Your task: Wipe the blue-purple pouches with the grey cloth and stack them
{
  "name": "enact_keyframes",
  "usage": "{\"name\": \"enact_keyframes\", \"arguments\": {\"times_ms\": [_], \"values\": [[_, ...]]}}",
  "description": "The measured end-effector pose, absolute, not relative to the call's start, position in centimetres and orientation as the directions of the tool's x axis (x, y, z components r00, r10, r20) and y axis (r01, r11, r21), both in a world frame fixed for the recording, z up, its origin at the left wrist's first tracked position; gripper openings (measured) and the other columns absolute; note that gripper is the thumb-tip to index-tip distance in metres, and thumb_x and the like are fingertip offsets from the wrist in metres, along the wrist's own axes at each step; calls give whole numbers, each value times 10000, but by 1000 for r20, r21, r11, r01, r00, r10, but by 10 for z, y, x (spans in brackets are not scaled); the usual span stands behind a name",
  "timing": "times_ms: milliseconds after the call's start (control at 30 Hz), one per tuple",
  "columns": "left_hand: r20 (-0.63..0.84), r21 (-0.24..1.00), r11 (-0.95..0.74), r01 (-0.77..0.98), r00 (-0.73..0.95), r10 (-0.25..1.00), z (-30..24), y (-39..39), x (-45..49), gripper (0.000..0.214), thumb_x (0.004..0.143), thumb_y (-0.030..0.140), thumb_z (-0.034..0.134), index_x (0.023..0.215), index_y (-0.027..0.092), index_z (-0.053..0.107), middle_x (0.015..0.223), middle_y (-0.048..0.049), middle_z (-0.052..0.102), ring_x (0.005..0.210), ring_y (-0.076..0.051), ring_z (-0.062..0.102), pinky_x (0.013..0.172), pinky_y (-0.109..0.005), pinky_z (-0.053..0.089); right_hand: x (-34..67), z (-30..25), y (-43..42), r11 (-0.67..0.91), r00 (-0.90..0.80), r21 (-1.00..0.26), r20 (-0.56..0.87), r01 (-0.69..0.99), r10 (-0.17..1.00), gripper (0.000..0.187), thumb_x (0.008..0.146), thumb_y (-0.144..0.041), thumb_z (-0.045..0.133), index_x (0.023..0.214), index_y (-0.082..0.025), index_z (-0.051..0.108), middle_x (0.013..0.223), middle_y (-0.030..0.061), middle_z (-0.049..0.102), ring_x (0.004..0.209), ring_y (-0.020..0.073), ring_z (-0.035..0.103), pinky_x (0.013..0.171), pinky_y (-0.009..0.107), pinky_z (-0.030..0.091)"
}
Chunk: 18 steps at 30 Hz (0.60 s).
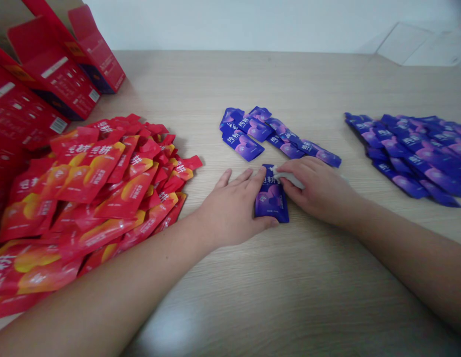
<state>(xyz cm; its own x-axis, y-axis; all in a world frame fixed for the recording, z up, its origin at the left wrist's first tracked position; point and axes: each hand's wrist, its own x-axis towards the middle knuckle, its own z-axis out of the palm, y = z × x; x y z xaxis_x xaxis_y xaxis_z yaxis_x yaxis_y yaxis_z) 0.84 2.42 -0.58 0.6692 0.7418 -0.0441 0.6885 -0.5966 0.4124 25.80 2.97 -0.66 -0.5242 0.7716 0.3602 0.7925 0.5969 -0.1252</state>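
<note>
A purple sachet point(267, 201) with white lettering lies flat on the table in front of me. My left hand point(235, 208) holds it down from the left, index finger at its top edge and thumb across its lower end, the other fingers spread on the table. My right hand point(314, 186) pinches a crumpled white tissue point(292, 178), which touches the sachet's upper right corner. Part of the tissue is hidden under the right hand. Just beyond the hands lies a loose group of purple sachets point(243, 144).
A big heap of red sachets point(92, 173) covers the left side, beside my left forearm. Open red boxes point(55, 74) stand behind it. On the right lies a pile of purple sachets point(420, 153). A clear plastic piece point(405, 44) rests at the back right, by the wall.
</note>
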Motion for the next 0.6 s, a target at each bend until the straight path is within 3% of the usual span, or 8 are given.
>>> {"name": "enact_keyframes", "arguments": {"times_ms": [133,233,400,600], "values": [[-44,417,-591,690,665,745,-5,24,8,1059,962,675,684,1747,170,184,1799,-165,319,1679,-345,298,1373,-620,127,255,2,16,685,-592,-138,402,715,699,226,1062,-268,615,1254,-230,728,1232,116,801,1163,338,731,1043,543,582],[-34,429,-589,685,664,747,-6,23,8,1039,965,663,686,1747,186,196,1800,-146,326,1680,-335,300,1374,-619,128,247,7,6,768,-694,-207,333,607,638,206,1063,-244,614,1214,-246,754,1205,88,812,1136,292,745,1040,500,597],[-34,442,-582,683,661,749,-7,23,9,1035,961,643,702,1747,183,211,1801,-138,324,1682,-333,294,1375,-620,128,241,11,9,769,-741,-261,218,583,636,206,1080,-235,590,1165,-263,776,1194,69,804,1113,262,739,1035,457,597],[-33,437,-583,685,660,751,-6,23,9,1077,957,659,707,1754,168,176,1809,-143,296,1683,-334,290,1379,-616,106,247,5,29,738,-704,-154,224,657,674,238,1064,-197,567,1155,-195,787,1236,126,797,1120,309,735,1024,504,583]]}}
